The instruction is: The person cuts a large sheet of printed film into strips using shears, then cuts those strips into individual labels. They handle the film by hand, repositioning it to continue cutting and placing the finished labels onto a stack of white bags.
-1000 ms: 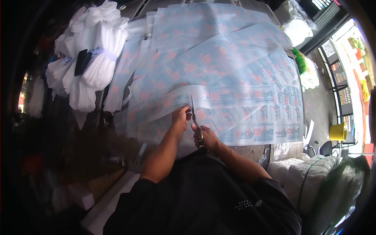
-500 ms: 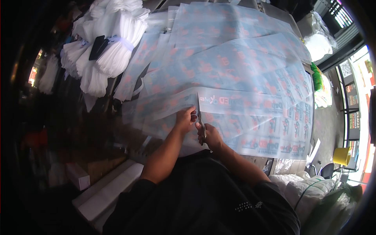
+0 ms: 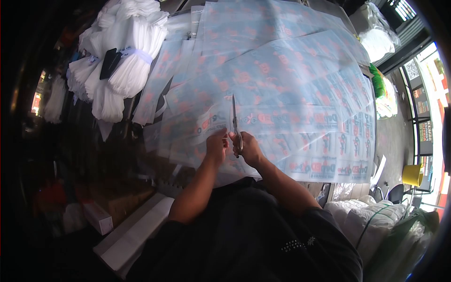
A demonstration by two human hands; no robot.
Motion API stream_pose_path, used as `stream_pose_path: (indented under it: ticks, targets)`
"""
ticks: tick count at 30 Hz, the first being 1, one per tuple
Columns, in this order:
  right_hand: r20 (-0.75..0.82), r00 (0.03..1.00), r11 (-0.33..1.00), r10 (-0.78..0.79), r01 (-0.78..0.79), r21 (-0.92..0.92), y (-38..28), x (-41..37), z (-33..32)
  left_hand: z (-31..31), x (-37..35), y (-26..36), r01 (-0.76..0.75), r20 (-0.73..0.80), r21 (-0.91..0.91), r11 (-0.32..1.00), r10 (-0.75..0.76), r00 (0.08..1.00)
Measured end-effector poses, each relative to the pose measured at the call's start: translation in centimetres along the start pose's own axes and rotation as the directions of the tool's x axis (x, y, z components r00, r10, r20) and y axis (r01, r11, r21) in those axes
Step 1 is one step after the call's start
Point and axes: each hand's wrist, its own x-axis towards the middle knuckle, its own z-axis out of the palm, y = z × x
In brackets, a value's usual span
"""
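Wide, thin translucent sheets (image 3: 282, 70) with repeated red and dark print lie overlapped across the table. My right hand (image 3: 246, 148) is wrapped round the handles of metal scissors (image 3: 236, 117), whose blades point away from me over the sheets. Close by on the left, my left hand (image 3: 218, 146) pinches the near edge of a printed strip (image 3: 210, 121), which is lifted and curled beside the blades. The fingertips of my left hand are partly hidden.
Bundles of white material (image 3: 134, 66) tied with a pale band are at the upper left, with a black phone-like object (image 3: 110, 64) on them. White wrapped sacks (image 3: 376, 223) and a yellow bucket (image 3: 412, 174) are at the right. Long white boxes (image 3: 134, 235) lie lower left.
The scissors have moved up and slightly left with my right hand. The strip by my left hand now stands curled and apart from the printed part right of the blades. The view has shifted slightly.
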Motion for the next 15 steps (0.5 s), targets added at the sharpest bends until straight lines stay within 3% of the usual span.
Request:
stream_pose_path:
  ticks: [1, 3, 4, 5, 6, 7, 9, 13, 15]
  targets:
    - [-0.02, 1.0, 1.0, -0.009, 0.008, -0.022, -0.3, -0.2, -0.2, 0.1, -0.1, 0.0, 0.001, 0.002, 0.001, 1.0, -0.001, 1.0]
    - [-0.052, 0.998, 0.999, -0.035, 0.036, 0.016, -0.5, -1.5, -1.4, 0.2, -0.5, 0.2, -0.161, -0.029, 0.323, 0.933, 0.18, 0.983]
    - [-0.085, 0.995, 0.997, -0.058, 0.063, 0.052, -0.4, -2.4, -2.3, 0.1, -0.3, -0.2, -0.161, -0.03, 0.322, 0.933, 0.18, 0.983]
    - [-0.084, 0.995, 0.997, -0.058, 0.063, 0.051, -0.3, -3.2, -3.1, 0.3, 0.0, -0.9, -0.418, 0.098, 0.656, 0.629, 0.478, 0.873]
    - [-0.13, 0.99, 0.998, -0.047, 0.051, 0.021, -0.1, -4.2, -4.0, 0.5, 0.2, -1.4, -0.541, 0.327, 0.827, 0.155, 0.65, 0.686]
    - [-0.178, 0.983, 0.999, -0.038, 0.037, -0.007, 0.2, -5.1, -4.9, 1.4, -0.2, -1.3, -0.542, 0.326, 0.826, 0.158, 0.65, 0.687]
    - [-0.221, 0.975, 0.997, -0.035, 0.019, -0.077, 1.5, -7.0, -6.8, 3.1, -0.9, -1.1, -0.454, 0.567, 0.808, -0.376, 0.704, 0.427]
    - [-0.334, 0.943, 0.987, 0.007, -0.06, -0.149, 2.8, -10.5, -8.6, 3.2, 0.1, -3.8, -0.352, 0.507, 0.86, -0.37, 0.696, 0.508]
    - [-0.357, 0.933, 0.979, -0.037, -0.037, -0.199, 3.4, -11.6, -9.0, 3.4, 0.3, -4.6, -0.276, 0.429, 0.903, -0.329, 0.65, 0.627]
